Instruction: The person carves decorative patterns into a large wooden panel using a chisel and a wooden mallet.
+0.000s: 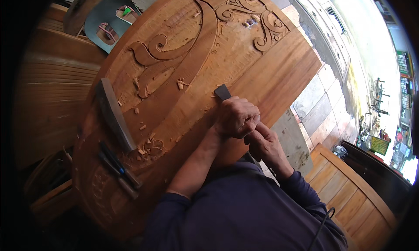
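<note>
A flat dark chisel blade (222,92) rests with its edge on the carved wooden panel (279,76), near the panel's middle. My left hand (238,117) is closed round the chisel close behind the blade. My right hand (265,147) is closed behind it, against the left hand, at the handle end; the handle itself is hidden by my fingers. Scroll carvings (198,41) stand raised on the panel's far part, with a smaller scroll group (266,19) at the far right corner. Curled wood shavings (150,148) lie left of my forearm.
On the panel's left side lie a long wooden bar (114,115) and several slim tools (118,168) with dark blades. A pale blue-green plastic chair (97,26) stands beyond the left edge. To the right are floor tiles (321,107) and a slatted wooden piece (345,176).
</note>
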Motion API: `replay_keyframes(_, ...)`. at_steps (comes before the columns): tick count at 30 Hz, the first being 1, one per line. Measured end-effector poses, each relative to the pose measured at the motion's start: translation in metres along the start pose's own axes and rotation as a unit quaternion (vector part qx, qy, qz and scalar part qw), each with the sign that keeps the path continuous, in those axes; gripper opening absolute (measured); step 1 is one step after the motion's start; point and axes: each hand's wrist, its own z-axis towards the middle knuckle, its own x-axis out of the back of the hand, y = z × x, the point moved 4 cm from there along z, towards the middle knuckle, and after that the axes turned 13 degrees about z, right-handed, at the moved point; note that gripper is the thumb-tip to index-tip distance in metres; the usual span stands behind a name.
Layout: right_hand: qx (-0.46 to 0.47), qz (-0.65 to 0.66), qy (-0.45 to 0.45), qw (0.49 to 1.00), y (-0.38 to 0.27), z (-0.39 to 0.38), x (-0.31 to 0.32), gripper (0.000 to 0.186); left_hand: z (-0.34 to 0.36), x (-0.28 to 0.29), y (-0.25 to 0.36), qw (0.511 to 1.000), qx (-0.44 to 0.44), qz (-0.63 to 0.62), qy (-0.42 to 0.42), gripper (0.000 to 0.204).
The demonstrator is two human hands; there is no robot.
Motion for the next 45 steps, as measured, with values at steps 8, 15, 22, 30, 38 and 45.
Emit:
replay_keyframes(8,-0.017,-0.002,-0.008,1.000,-0.009,0.007,-0.003,0.034,0.001,0.001,-0.009,0.996,0.029,-0.072,0.035,0.030)
replay_keyframes(15,-0.006,-0.012,-0.007,1.000,-0.010,0.005,-0.006,0.036,0.008,0.005,-0.011,0.995,0.002,-0.059,0.075,0.037)
replay_keyframes(22,0.012,-0.052,0.018,0.998,-0.005,0.003,-0.004,0.040,0.004,0.002,-0.010,0.997,-0.012,-0.053,0.059,0.040)
replay_keyframes(30,0.054,-0.045,0.013,0.997,-0.015,0.000,-0.011,0.047,0.014,0.002,-0.020,0.995,-0.016,-0.058,0.082,0.036)
replay_keyframes(38,0.426,-0.166,0.078,0.886,-0.025,0.002,0.003,0.042,0.021,0.008,-0.021,0.994,0.004,-0.059,0.090,0.035)
replay_keyframes(45,0.479,-0.183,0.097,0.853,-0.001,-0.027,0.018,0.045,0.013,0.004,-0.023,0.994,0.002,-0.056,0.091,0.035)
